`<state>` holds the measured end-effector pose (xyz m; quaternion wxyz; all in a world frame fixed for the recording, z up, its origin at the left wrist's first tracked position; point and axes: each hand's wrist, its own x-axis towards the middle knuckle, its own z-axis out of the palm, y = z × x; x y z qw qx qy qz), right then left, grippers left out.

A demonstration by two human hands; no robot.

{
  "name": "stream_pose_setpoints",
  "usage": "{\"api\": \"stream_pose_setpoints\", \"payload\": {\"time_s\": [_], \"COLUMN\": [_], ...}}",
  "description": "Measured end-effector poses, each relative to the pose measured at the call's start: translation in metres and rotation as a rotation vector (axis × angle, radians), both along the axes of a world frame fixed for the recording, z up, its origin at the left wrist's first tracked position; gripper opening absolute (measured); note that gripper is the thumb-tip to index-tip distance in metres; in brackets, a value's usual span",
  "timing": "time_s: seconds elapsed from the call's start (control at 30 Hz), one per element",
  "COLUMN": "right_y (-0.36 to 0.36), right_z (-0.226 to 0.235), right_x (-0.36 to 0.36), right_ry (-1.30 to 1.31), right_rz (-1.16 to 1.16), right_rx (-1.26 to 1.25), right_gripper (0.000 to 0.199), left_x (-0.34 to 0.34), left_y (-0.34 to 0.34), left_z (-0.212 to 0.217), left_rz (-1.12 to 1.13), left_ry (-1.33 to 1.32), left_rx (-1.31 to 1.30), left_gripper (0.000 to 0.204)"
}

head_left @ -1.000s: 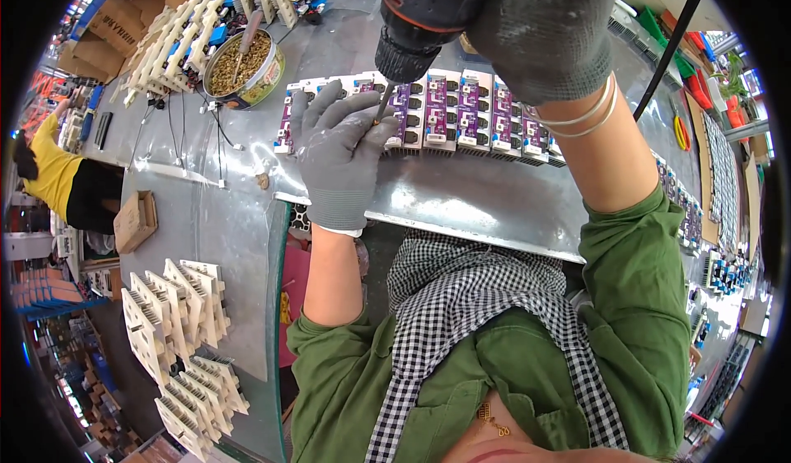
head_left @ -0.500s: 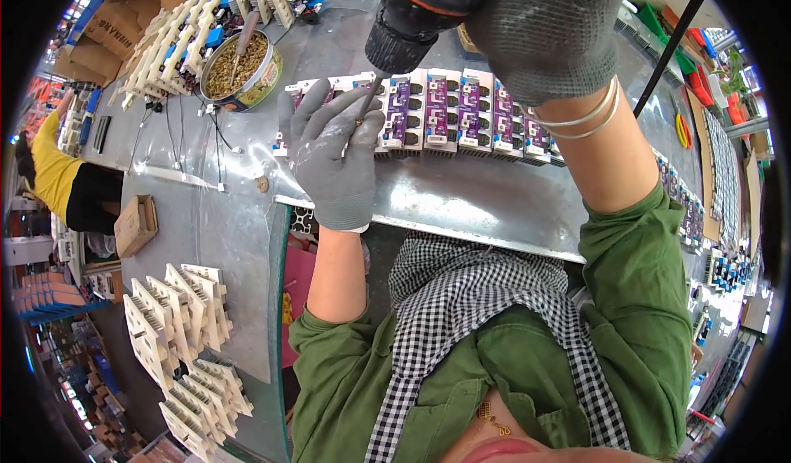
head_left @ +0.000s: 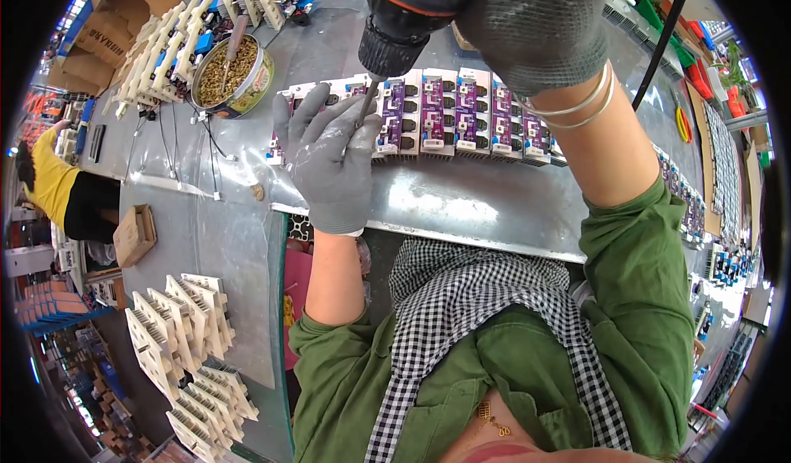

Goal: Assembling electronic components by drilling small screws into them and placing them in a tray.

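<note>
My right hand (head_left: pixel 540 35), in a dark grey glove, is closed round a black and orange power screwdriver (head_left: pixel 412 6) at the top. From its chuck the thin driver bit (head_left: pixel 369 99) points down to my left hand (head_left: pixel 329 170). This grey-gloved hand has its thumb and index finger pinched about the bit, the other fingers stretched over the work. Whether a screw sits at the tip is hidden. Beneath and beside the fingers runs a row of purple circuit boards (head_left: pixel 434 113) with dark components on finned metal blocks. The left part of the row is partly covered by my hand.
A round tin (head_left: pixel 262 84) of small screws with a handled tool stands at the left, near cream plastic frames (head_left: pixel 152 67) and loose cables (head_left: pixel 216 162). More cream frames (head_left: pixel 185 323) stand lower left. A small cardboard box (head_left: pixel 134 235) lies beyond them. A person in yellow (head_left: pixel 51 179) is far left.
The view has shifted slightly, so the bench items sit a little differently. The driver and both hands keep almost the same pose, the bit still between my left fingers.
</note>
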<state>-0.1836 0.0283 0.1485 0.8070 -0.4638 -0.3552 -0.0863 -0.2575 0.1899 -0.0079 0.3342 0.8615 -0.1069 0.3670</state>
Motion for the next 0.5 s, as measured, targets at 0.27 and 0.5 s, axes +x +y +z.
{"api": "stream_pose_setpoints", "payload": {"time_s": [0.27,0.5], "right_y": [0.0015,0.0027], "right_z": [-0.0037,-0.0061], "right_x": [0.0043,0.0088], "right_ry": [0.048,0.082], "right_rz": [0.067,0.126], "right_rx": [-0.003,-0.009], "right_gripper": [0.035,0.034], "left_x": [0.0043,0.006], "left_y": [0.0018,0.0023], "left_z": [-0.0059,-0.0046], "left_rz": [0.005,0.098], "left_ry": [-0.033,-0.054], "left_rx": [-0.03,0.114], "left_gripper": [0.017,0.032]}}
